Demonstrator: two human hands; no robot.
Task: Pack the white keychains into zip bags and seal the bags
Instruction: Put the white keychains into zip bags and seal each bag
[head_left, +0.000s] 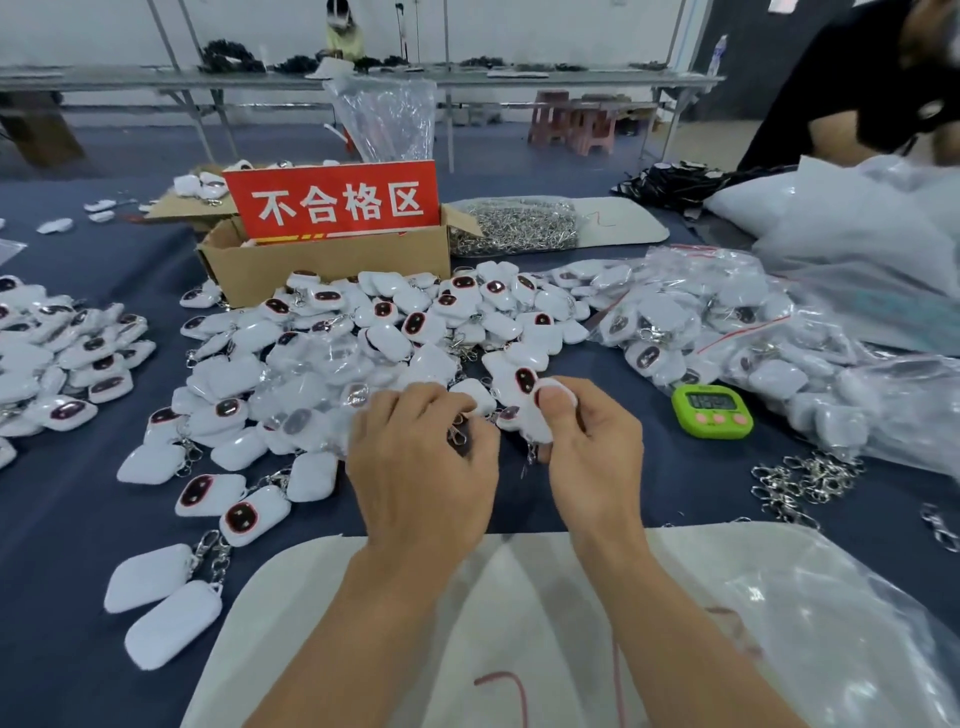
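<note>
On a desk (78, 519) draped in dark blue cloth, a heap of white keychains (337, 353), each a rounded white pad with a dark, red-rimmed oval face and a silver clasp (208, 540). Behind, long folding tables (467, 80) and pink stools (571, 124) before a pale wall (260, 26). Upright in a cardboard box (322, 260), a red sign (332, 200) with white writing: 不合格区. At right, a green timer (711, 410), digits too blurred to read, beside filled zip bags (675, 332) with red seal lines. Right grip (587, 447) pinching 1 white keychain (535, 426) under the thumb, above the heap's near edge. Left grip (421, 457) just beside, fingers curled round a metal clasp (457, 434).
</note>
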